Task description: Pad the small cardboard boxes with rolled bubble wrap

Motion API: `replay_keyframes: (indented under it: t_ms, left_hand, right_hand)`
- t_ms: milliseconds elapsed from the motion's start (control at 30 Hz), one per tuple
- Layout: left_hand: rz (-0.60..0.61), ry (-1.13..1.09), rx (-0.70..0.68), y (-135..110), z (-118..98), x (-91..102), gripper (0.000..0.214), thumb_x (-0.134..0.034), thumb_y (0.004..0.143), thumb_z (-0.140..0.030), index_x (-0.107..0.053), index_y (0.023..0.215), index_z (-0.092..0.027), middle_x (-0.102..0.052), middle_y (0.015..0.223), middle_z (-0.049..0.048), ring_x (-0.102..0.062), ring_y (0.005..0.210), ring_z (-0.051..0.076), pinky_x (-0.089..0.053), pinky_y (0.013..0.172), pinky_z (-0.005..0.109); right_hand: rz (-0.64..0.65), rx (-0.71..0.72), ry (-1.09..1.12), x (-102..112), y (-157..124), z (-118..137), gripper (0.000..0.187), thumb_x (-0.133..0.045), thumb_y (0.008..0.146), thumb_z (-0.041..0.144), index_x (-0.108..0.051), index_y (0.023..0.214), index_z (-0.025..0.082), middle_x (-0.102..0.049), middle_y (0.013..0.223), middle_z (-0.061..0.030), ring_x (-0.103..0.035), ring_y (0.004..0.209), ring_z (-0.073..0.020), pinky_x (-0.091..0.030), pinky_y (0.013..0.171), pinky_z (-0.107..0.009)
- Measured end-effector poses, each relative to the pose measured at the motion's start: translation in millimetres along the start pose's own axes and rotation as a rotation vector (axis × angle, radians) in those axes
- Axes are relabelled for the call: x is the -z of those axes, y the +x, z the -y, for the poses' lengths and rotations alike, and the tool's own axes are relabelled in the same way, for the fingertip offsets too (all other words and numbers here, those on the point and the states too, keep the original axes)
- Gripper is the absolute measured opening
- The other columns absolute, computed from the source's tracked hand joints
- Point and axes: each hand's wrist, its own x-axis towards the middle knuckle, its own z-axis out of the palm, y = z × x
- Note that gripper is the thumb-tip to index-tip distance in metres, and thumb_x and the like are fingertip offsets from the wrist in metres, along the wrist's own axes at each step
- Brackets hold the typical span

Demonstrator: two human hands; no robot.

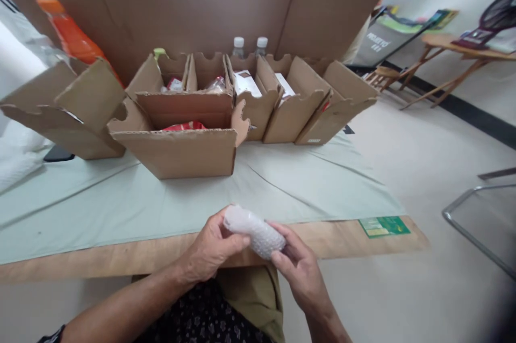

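Observation:
A roll-shaped bundle of bubble wrap (pixel 255 231) lies tilted between both hands, just over the table's front edge. My left hand (pixel 212 246) grips its upper left end, thumb along the near side. Around the lower right end, the fingers and thumb of my right hand (pixel 297 262) are closed. Whatever may be inside the wrap is hidden. Beyond the hands stands an open cardboard box (pixel 189 152) with something red and shiny (pixel 185 126) in it.
Behind it several open cardboard boxes (pixel 314 112) stand in a row, holding packets and white cartons (pixel 246 84). Another box (pixel 80 117) and an orange bottle (pixel 74 36) are at left. A dark phone-like object (pixel 58 154) lies on the pale green cloth (pixel 282 181). A green card (pixel 385 226) lies at the right edge.

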Motion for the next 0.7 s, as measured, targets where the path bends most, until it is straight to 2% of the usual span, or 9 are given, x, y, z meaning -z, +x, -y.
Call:
replay_keyframes:
  t_ms: [100,167,267,333,400,467,533,600,700]
  left_hand:
    - [0.070,0.234,-0.093,-6,-15,13.5,0.038,-0.077,0.085,-0.049,-0.064,0.105,-0.020,-0.070,0.093,0.0047,-0.067,0.086,0.019,-0.056,0.078,0.032]
    - [0.028,0.500,-0.341,-7,-36,27.2,0.046,-0.072,0.090,-0.046,-0.060,0.128,-0.022,-0.070,0.117,0.0106,-0.068,0.106,0.025,-0.057,0.091,0.039]
    - [-0.247,0.994,-0.884,0,-80,54.3,0.071,-0.073,0.089,-0.032,-0.042,0.153,-0.026,-0.054,0.150,0.0150,-0.049,0.142,0.033,-0.043,0.117,0.053]
    - [-0.473,1.245,-1.081,10,-109,73.5,0.079,-0.075,0.085,-0.024,-0.039,0.155,-0.027,-0.051,0.154,0.0150,-0.038,0.151,0.037,-0.033,0.123,0.061]
    - [-0.617,1.397,-1.094,20,-128,89.9,0.070,-0.074,0.085,-0.020,-0.047,0.149,-0.027,-0.058,0.148,0.0132,-0.040,0.150,0.039,-0.029,0.123,0.065]
    - [-0.644,1.452,-1.044,26,-135,101.3,0.049,-0.070,0.087,-0.016,-0.060,0.134,-0.026,-0.069,0.133,0.0103,-0.051,0.143,0.038,-0.029,0.122,0.066]
    - [-0.616,1.448,-1.034,28,-132,107.1,0.032,-0.066,0.088,-0.011,-0.066,0.117,-0.026,-0.076,0.114,0.0056,-0.063,0.130,0.034,-0.030,0.121,0.066]
    - [-0.615,1.419,-1.055,27,-125,109.0,0.027,-0.065,0.088,-0.008,-0.067,0.107,-0.026,-0.078,0.101,0.0015,-0.069,0.118,0.030,-0.030,0.122,0.064]
    - [-0.622,1.395,-1.067,25,-119,109.4,0.027,-0.066,0.088,-0.007,-0.068,0.104,-0.028,-0.079,0.098,-0.0014,-0.072,0.108,0.026,-0.030,0.122,0.063]
  right_hand:
    - [0.022,-0.014,-0.017,-3,11,15,0.026,-0.069,0.093,0.044,-0.076,0.105,0.022,-0.078,0.085,-0.0051,-0.075,0.073,-0.0205,-0.063,0.065,-0.027]
    - [-0.005,0.034,-0.086,2,22,30,0.024,-0.070,0.092,0.044,-0.077,0.100,0.022,-0.077,0.079,-0.0033,-0.073,0.067,-0.0188,-0.061,0.060,-0.024]
    - [-0.066,0.148,-0.195,18,45,62,0.021,-0.070,0.093,0.043,-0.077,0.103,0.025,-0.078,0.082,-0.0029,-0.073,0.070,-0.0191,-0.060,0.061,-0.024]
    - [-0.124,0.221,-0.271,27,66,90,0.023,-0.069,0.094,0.044,-0.077,0.107,0.027,-0.078,0.087,-0.0034,-0.073,0.072,-0.0202,-0.059,0.061,-0.027]
    - [-0.172,0.302,-0.409,28,93,121,0.024,-0.068,0.095,0.046,-0.077,0.108,0.028,-0.077,0.087,-0.0035,-0.072,0.071,-0.0204,-0.057,0.061,-0.029]
    - [-0.174,0.421,-0.612,22,126,150,0.023,-0.068,0.094,0.046,-0.076,0.106,0.028,-0.076,0.085,-0.0028,-0.069,0.067,-0.0197,-0.055,0.062,-0.032]
    - [-0.094,0.535,-0.838,8,162,174,0.021,-0.068,0.093,0.043,-0.076,0.103,0.027,-0.075,0.082,-0.0019,-0.066,0.065,-0.0190,-0.052,0.063,-0.033]
    - [0.018,0.586,-1.076,-10,199,189,0.017,-0.065,0.091,0.037,-0.076,0.098,0.025,-0.072,0.074,-0.0014,-0.063,0.061,-0.0189,-0.046,0.059,-0.032]
    - [0.182,0.523,-1.468,-44,247,191,0.014,-0.067,0.084,0.030,-0.074,0.075,0.022,-0.066,0.060,-0.0037,-0.060,0.056,-0.0199,-0.040,0.054,-0.031]
